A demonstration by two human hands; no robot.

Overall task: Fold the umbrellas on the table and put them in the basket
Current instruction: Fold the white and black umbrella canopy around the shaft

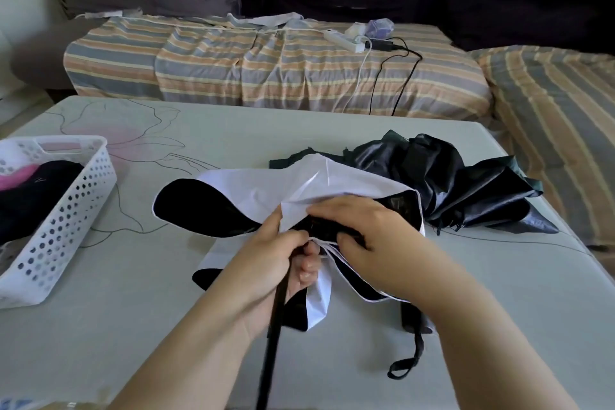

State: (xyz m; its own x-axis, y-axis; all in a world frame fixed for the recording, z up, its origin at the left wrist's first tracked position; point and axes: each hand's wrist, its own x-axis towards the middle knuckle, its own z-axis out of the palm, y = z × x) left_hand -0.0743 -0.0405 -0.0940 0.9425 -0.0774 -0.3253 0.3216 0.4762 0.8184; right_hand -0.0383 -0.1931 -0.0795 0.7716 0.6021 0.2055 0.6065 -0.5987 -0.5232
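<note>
Two umbrellas [299, 183] [449, 183], one basket [66, 210], two hands [266, 263] [376, 236]

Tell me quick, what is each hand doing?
Left hand: holding the white and black umbrella, fingers curled round its fabric.
Right hand: gripping the same umbrella's canopy.

Two bare forearms, the left hand [266, 260] and right hand [366, 226] both uncovered: no sleeves, rings, watch or bracelets visible anywhere up to the picture's lower edge.
</note>
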